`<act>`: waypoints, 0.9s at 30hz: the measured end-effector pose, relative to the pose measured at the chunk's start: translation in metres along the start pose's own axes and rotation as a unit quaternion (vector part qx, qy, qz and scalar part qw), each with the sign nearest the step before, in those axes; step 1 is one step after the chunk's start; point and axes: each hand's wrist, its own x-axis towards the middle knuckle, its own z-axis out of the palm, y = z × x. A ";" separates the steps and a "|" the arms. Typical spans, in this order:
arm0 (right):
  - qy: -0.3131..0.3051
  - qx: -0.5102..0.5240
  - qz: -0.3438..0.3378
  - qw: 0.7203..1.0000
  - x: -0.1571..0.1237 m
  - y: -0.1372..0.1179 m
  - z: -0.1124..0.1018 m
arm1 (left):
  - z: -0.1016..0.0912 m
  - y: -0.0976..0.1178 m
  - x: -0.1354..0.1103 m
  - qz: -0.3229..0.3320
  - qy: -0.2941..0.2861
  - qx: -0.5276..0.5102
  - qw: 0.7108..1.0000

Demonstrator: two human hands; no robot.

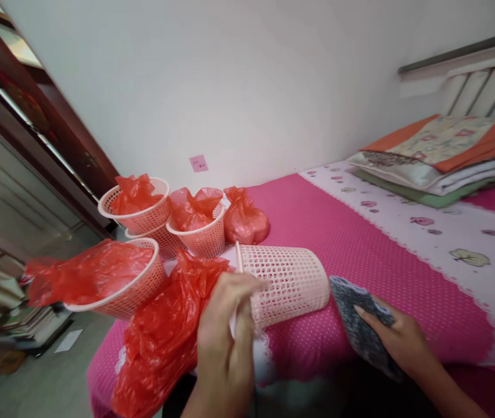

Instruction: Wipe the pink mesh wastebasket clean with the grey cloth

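Note:
A pale pink perforated plastic basket lies on its side on the bed, its rim to the left. My left hand is at that rim, in front of the basket. Motion smears its fingers, and whether they grip the rim cannot be made out. To the right of the basket, my right hand is closed around a dark grey cloth, thumb on top. The cloth hangs down close to the basket's base. Beside my left hand, a crumpled red plastic bag spreads over the bed's edge.
Further left stand pink baskets with red bags inside: one in front, one stacked at the back, another nearer the middle. A tied red bag rests by the wall. Folded bedding lies at the right on the pink bedspread.

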 end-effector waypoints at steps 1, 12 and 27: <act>0.002 0.011 0.002 1.000 0.001 -0.002 0.000 | 0.010 -0.017 0.007 -0.058 0.012 -0.017 0.998; -0.003 0.066 0.033 0.997 0.006 -0.006 0.008 | 0.082 -0.137 -0.019 -0.444 -0.104 -0.239 0.857; 0.022 0.018 -0.023 0.999 0.074 0.001 0.057 | 0.089 -0.135 -0.041 -0.496 -0.117 -0.255 0.822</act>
